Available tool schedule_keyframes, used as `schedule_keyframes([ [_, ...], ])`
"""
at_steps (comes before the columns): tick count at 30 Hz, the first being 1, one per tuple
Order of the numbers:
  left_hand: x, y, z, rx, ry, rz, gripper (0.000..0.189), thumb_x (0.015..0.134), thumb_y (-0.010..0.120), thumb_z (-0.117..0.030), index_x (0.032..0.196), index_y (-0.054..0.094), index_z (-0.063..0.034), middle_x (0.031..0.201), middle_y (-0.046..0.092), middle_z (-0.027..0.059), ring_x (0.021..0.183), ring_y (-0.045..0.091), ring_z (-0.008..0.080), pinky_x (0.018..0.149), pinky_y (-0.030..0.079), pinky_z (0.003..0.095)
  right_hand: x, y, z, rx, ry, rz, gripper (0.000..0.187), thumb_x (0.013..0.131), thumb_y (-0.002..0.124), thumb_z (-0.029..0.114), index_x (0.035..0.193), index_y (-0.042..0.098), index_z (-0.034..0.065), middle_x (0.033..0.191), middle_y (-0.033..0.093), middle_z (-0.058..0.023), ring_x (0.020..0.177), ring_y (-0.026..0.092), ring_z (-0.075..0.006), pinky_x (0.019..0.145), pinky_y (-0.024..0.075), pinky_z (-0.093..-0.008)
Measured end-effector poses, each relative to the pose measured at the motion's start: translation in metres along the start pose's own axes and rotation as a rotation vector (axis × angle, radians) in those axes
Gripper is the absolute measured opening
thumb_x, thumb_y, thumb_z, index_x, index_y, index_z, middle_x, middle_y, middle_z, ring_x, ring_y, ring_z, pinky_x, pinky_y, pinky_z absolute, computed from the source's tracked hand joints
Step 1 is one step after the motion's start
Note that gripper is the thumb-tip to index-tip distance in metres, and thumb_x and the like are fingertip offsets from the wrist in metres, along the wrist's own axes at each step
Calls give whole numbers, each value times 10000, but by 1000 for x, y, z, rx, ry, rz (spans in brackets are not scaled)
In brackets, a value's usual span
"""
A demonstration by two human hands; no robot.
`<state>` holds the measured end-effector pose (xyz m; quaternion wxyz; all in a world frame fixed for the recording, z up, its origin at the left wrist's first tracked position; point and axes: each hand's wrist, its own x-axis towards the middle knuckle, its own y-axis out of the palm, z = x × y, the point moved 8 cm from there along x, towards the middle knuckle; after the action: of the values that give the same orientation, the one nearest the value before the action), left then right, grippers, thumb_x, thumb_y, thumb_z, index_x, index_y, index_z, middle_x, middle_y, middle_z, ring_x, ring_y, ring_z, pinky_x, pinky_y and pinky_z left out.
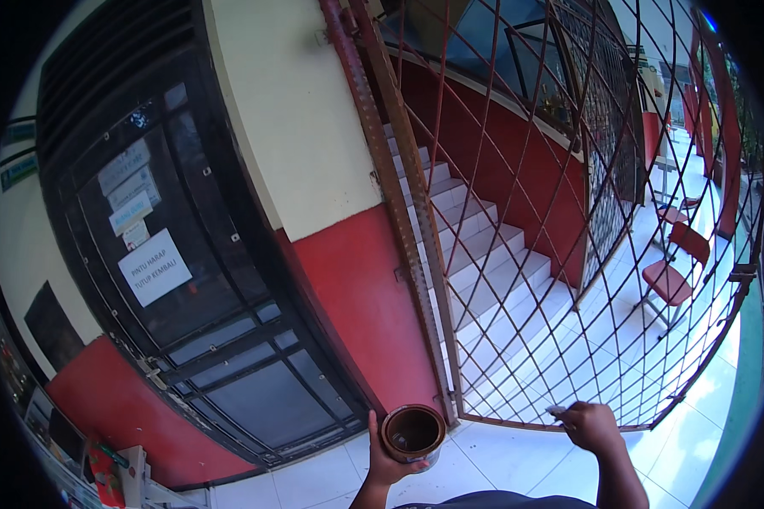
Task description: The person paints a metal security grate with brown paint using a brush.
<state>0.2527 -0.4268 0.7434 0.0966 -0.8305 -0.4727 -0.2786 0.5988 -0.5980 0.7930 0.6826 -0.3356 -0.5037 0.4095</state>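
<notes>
My left hand (385, 463) holds an open round paint can (414, 432) from the side and below, thumb spread along its wall. Its rim and inside are brown, with a dark glossy patch at the bottom. My right hand (593, 427) is closed around a small tool with a pale grey end (555, 411); the rest is hidden in the fist, so I cannot tell whether it is a brush. That hand appears near the lower rail of a brown metal lattice gate (428, 254). Whether the tool touches the bars is unclear.
Behind the lattice, white-tiled stairs (484, 232) rise beside a red wall. A red chair (668, 283) stands further along the corridor. On the left is a dark-framed glass door (261, 397) with paper notices (155, 267) bearing writing. White floor tiles (496, 458) lie below.
</notes>
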Motion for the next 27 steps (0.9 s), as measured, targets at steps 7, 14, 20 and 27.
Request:
schedule_keyframes([
  [7, -24, 31, -8, -40, 6, -38, 1560, 605, 1004, -221, 1553, -226, -71, 1468, 437, 192, 1350, 514, 324, 1147, 405, 480, 72, -80, 41, -204, -317, 35, 294, 863, 709, 183, 1153, 712, 231, 962, 721, -14, 771, 729, -237, 611, 573, -376],
  [14, -49, 48, -6, -19, -51, -242, 1595, 573, 1005, -181, 1576, -236, -170, 1532, 368, 197, 1395, 460, 349, 1150, 408, 505, 111, -131, 62, -197, -563, 70, 278, 832, 759, 193, 1109, 752, 185, 793, 706, -6, 719, 709, -198, 585, 551, -347],
  [20, -40, 61, -9, 275, 33, -174, 1613, 600, 1000, -205, 1546, -306, -208, 1537, 329, 207, 1411, 432, 359, 1149, 405, 534, 119, -172, 89, 123, -756, 23, 174, 788, 804, 115, 949, 742, 99, 775, 720, -27, 673, 712, -200, 577, 559, -319],
  [27, -14, 72, -10, 356, 203, -115, 1636, 627, 994, -297, 1498, -389, -220, 1537, 327, 214, 1402, 442, 371, 1175, 356, 550, 136, -185, 82, 807, -756, -97, 229, 767, 850, 54, 946, 724, -15, 864, 740, -125, 796, 745, -192, 688, 594, -279],
])
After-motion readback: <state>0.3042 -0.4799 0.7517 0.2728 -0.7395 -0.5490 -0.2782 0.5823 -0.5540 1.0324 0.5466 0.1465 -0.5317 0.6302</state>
